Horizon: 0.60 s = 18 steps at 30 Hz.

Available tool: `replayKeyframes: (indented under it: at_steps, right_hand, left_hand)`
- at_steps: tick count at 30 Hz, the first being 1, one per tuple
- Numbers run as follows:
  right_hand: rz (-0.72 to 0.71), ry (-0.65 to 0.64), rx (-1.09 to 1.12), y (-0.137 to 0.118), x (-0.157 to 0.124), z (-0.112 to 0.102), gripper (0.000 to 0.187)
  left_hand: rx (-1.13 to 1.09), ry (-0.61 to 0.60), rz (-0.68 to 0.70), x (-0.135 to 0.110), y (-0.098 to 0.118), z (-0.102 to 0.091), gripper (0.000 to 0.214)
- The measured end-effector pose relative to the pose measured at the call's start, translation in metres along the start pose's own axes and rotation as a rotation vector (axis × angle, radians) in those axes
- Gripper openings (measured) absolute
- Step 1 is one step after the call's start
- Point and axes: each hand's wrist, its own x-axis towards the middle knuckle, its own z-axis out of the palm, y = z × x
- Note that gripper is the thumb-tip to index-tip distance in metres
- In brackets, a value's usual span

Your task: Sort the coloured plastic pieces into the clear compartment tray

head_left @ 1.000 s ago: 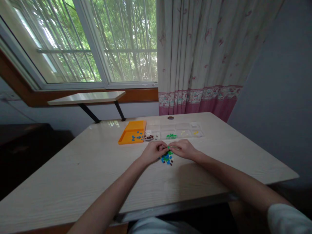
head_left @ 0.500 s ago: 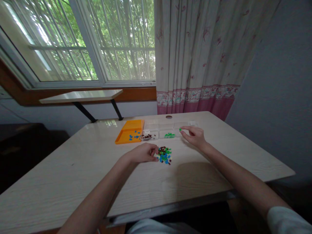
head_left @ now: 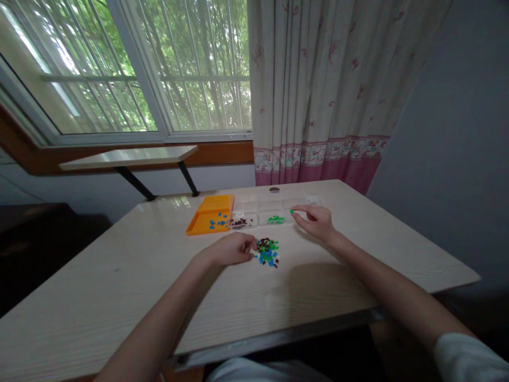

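Note:
A small heap of mixed blue, green, brown and yellow pieces (head_left: 268, 251) lies on the wooden table (head_left: 119, 286). My left hand (head_left: 230, 249) rests curled beside the heap's left edge, fingertips pinched at the pieces. My right hand (head_left: 317, 220) is raised over the clear compartment box (head_left: 278, 210), pinching a tiny green piece (head_left: 291, 211) just right of the cell that holds green pieces (head_left: 275, 218). A neighbouring cell holds brown pieces (head_left: 238, 223).
An orange lid (head_left: 210, 214) with blue pieces on it lies left of the box. A dark round spot (head_left: 274, 189) sits near the table's far edge. Behind are a window, a small wall shelf (head_left: 127, 157) and a flowered curtain (head_left: 318, 90).
My right hand left the heap with a green piece and moved up to the compartment box. My left hand stayed at the heap's left side.

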Motion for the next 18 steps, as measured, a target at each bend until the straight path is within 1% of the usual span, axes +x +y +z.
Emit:
replayKeyframes:
  at_steps: [12,16,18]
  right_hand:
    - [0.018,-0.015,0.000,0.000,0.000,0.000,0.023]
    - [0.071,-0.064,-0.007,0.006,-0.005,0.006,0.025]
    - [0.096,-0.117,-0.013,0.009,-0.008,0.011,0.025]
  left_hand:
    - [0.109,0.041,-0.024,0.001,0.000,-0.003,0.019]
    - [0.112,0.040,0.002,0.001,0.000,-0.003,0.015]
    - [0.105,0.043,0.019,0.001,-0.001,-0.002,0.015]
